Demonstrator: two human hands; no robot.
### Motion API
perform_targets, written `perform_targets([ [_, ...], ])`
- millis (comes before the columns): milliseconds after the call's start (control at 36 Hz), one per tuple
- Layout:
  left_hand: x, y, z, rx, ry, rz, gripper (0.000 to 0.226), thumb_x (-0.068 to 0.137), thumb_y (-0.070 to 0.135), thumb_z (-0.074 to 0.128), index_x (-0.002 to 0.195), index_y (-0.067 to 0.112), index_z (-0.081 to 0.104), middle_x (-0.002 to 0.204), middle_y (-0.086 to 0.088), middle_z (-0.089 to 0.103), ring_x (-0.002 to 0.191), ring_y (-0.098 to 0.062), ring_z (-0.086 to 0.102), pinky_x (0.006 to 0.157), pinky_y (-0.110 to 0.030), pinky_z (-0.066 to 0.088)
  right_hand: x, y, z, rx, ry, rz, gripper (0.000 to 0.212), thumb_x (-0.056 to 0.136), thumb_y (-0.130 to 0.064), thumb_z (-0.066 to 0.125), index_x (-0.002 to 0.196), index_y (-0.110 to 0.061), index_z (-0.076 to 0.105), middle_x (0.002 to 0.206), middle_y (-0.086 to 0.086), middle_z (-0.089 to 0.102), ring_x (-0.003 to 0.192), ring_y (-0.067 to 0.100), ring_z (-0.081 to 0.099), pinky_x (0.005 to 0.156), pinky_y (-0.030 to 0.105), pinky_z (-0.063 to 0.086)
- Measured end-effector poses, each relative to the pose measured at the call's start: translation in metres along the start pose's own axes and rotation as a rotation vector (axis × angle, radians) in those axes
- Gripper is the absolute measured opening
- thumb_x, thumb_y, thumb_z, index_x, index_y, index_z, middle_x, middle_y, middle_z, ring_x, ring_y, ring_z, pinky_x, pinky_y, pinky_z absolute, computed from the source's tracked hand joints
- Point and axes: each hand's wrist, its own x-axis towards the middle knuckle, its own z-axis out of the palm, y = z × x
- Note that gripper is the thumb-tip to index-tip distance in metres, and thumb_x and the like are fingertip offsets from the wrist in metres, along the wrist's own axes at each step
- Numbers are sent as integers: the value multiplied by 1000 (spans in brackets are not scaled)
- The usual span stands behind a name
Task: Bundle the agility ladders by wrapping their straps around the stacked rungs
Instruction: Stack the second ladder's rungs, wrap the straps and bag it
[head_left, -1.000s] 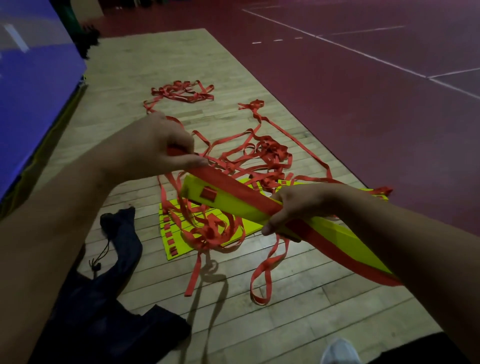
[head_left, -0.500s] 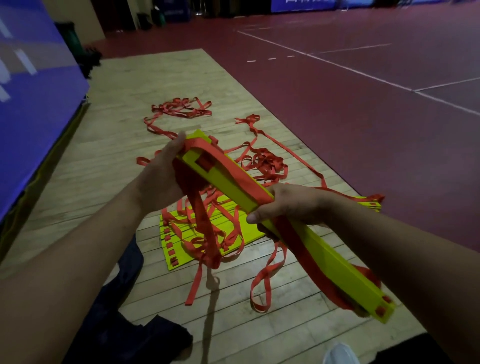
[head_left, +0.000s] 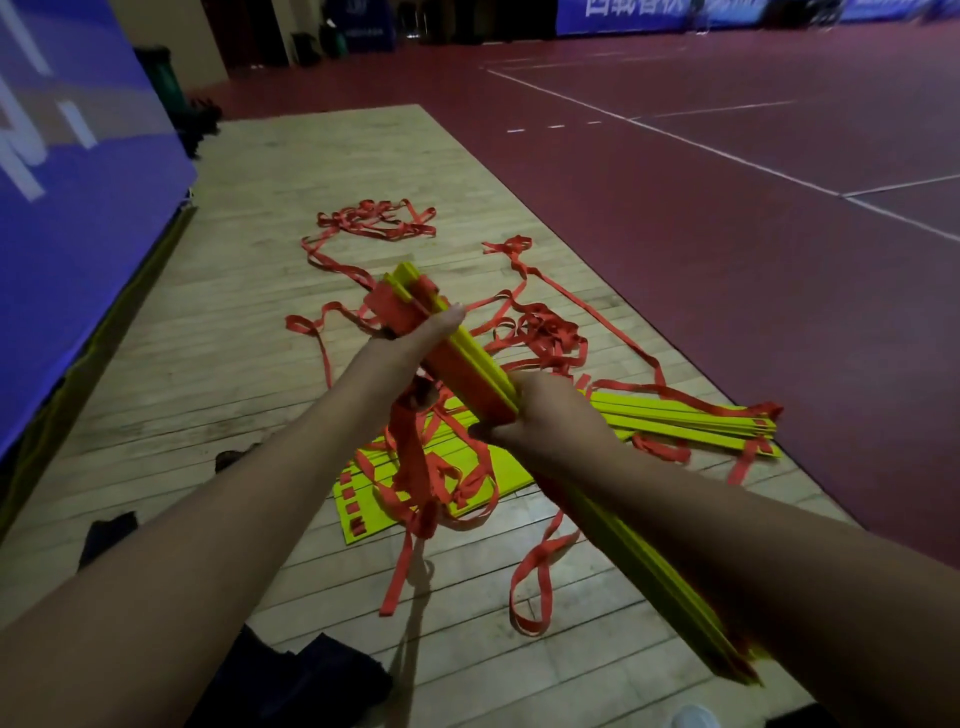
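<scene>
Stack of yellow rungs held mid-frame, tilted from upper centre toward lower right. Far end gripped by left hand, thumb laid along edge; red strap wrapped there. Middle clasped by right hand, fingers curled round. Loose strap tails hung below, over more rungs spread on wooden floor. Dark bag seen lower left.

Pale wooden floor, tangled red straps, flat yellow rungs, dark cloth nearest, red court beside.
</scene>
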Motion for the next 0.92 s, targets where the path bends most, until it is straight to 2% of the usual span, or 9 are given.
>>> perform_targets([
  [83, 1, -5, 0, -43, 89, -103, 54, 68, 66, 77, 84, 17, 64, 74, -3, 63, 54, -20, 55, 48, -24, 37, -4, -4, 10, -206, 114, -33, 38, 91, -43, 71, 119, -20, 61, 90, -4, 64, 78, 17, 62, 66, 28, 48],
  [194, -3, -6, 15, -228, 302, -50, 38, 81, 55, 71, 81, 17, 67, 77, 0, 67, 73, -18, 64, 59, -28, 46, -5, -10, 22, -299, 168, -54, 33, 96, -45, 63, 114, -19, 52, 87, -3, 60, 76, 18, 59, 57, 28, 43],
  [278, -2, -3, 21, -260, 430, 17, 27, 82, 47, 72, 75, 20, 68, 72, 4, 66, 79, -17, 66, 80, -36, 53, -5, -14, 28, -235, 167, -66, 35, 95, -44, 65, 114, -20, 50, 84, -6, 56, 72, 16, 56, 51, 23, 35],
  [361, 0, 5, 17, -239, 453, 72, 26, 83, 42, 73, 68, 22, 67, 62, 9, 62, 71, -14, 62, 78, -37, 52, 2, -17, 24, -120, 116, -96, 38, 88, -40, 71, 113, -18, 54, 85, -4, 63, 73, 17, 63, 54, 28, 46],
  [472, -1, 11, 7, -307, 325, 185, 21, 72, 46, 74, 72, 25, 70, 78, -3, 65, 80, -23, 65, 82, -45, 54, 8, -14, 11, 233, -89, -81, 44, 84, -33, 77, 117, -18, 52, 90, 4, 70, 78, 25, 72, 71, 47, 62],
  [583, -8, 22, 1, -351, 153, 283, 21, 80, 39, 67, 87, 19, 66, 84, -14, 65, 77, -26, 64, 69, -37, 56, 9, -18, -1, 546, -368, -59, 63, 88, -18, 76, 139, -15, 38, 111, 12, 66, 97, 28, 71, 84, 43, 62],
  [639, -9, 28, -2, -353, 97, 309, 21, 82, 39, 63, 87, 18, 64, 81, -13, 65, 73, -25, 63, 65, -34, 55, 10, -21, -6, 648, -453, -90, 60, 90, -20, 73, 141, -14, 42, 117, 15, 66, 101, 30, 70, 85, 38, 61],
  [778, -7, 32, -11, -352, -90, 339, 38, 79, 46, 63, 92, 11, 57, 79, -11, 65, 72, -21, 63, 64, -30, 53, 11, -21, -19, 895, -685, -31, 22, 92, -27, 63, 104, -11, 57, 82, 2, 72, 75, 18, 69, 69, 30, 58],
  [917, -5, 32, -14, -355, -162, 339, 42, 74, 51, 61, 90, 12, 61, 80, -9, 68, 76, -21, 65, 66, -31, 54, 11, -22, -19, 881, -742, 16, 24, 89, -36, 61, 91, -12, 60, 72, -1, 69, 65, 16, 66, 66, 30, 56],
])
